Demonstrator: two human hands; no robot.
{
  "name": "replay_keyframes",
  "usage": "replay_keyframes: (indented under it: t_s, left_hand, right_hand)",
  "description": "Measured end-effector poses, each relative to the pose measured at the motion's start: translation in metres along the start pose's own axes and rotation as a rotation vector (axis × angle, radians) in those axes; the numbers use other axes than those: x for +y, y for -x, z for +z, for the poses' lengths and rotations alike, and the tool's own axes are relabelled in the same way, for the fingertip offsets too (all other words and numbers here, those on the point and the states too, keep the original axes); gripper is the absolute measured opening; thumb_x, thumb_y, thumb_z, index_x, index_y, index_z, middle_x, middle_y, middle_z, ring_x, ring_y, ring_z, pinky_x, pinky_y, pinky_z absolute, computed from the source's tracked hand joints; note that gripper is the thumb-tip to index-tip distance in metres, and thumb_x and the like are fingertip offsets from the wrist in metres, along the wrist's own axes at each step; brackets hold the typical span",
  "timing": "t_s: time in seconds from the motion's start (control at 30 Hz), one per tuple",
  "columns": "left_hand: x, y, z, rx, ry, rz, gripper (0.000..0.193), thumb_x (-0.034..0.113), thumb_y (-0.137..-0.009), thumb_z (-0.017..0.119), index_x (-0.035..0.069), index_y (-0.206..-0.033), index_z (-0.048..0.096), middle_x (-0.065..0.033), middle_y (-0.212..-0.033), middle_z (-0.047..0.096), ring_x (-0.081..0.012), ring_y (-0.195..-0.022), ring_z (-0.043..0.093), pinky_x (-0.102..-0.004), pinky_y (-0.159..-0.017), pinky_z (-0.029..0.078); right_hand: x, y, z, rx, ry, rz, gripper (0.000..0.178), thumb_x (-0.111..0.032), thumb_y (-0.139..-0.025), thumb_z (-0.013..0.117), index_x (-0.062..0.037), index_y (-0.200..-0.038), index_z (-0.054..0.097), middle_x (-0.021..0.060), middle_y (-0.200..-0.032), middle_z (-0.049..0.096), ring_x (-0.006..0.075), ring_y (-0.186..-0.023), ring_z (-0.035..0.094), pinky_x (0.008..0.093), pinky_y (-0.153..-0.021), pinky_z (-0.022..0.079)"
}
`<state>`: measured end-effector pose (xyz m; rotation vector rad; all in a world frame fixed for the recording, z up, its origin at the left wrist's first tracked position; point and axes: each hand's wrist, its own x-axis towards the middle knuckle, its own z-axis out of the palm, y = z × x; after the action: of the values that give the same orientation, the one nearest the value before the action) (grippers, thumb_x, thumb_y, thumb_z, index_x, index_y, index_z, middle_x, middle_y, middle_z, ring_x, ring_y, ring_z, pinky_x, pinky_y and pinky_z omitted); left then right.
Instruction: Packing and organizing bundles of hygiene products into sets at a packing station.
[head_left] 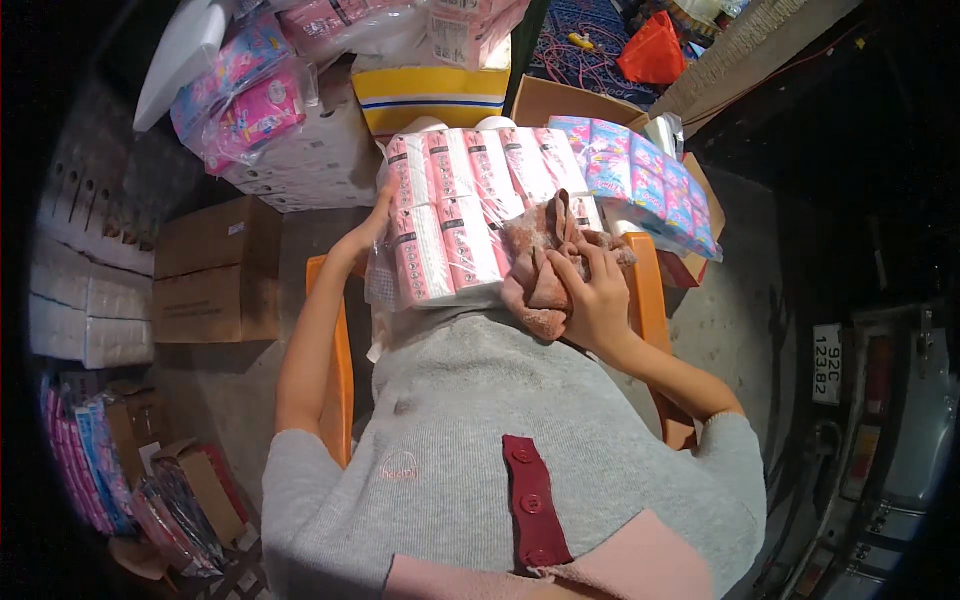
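On my lap lies a large clear-wrapped bundle of tissue packs [470,220], white and pink, in two rows. My left hand [372,225] is pressed along its left side and steadies it; some of the fingers are hidden behind the edge. A brownish-pink, worn cloth [538,270] is bunched over the bundle's lower right part. Closed around this cloth, my right hand [600,295] presses it against the wrap. Loose plastic film hangs at the bundle's lower left corner.
I sit in an orange chair [648,290]. Blue-pink wrapped packs [655,185] rest in a carton just right of the bundle. Ahead stands a yellow box [430,98]. Cartons [215,270] and stacked packs are at left, a parked vehicle [895,420] at right.
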<state>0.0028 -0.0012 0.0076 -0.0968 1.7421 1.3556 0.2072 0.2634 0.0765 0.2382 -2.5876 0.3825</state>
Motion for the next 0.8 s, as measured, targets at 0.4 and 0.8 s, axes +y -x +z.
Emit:
replay_keyframes:
  t_s: [0.4,0.8]
  left_hand:
    - [0.011,0.012,0.013,-0.009,0.142,0.188,0.105,0.083,-0.068,0.025,0.007,-0.14,0.015,-0.012,-0.14,0.025,-0.0257,-0.125,0.028,-0.0373,-0.101,0.025]
    - [0.018,0.014,0.018,0.028,0.011,0.129,0.112,0.088,-0.06,0.025,0.012,-0.141,0.007,-0.0146,-0.143,0.016,-0.0374,-0.125,0.024,-0.0563,-0.098,0.022]
  right_hand:
    - [0.022,-0.115,0.072,-0.02,-0.089,-0.04,0.054,-0.039,-0.051,0.072,-0.0107,-0.095,0.058,0.0126,-0.092,0.051,0.0318,-0.083,0.053,0.0401,-0.066,0.045]
    - [0.066,-0.22,0.138,0.024,0.11,0.256,0.042,-0.044,-0.058,0.066,-0.0147,-0.088,0.062,0.0131,-0.09,0.056,0.0334,-0.082,0.058,0.0423,-0.064,0.049]
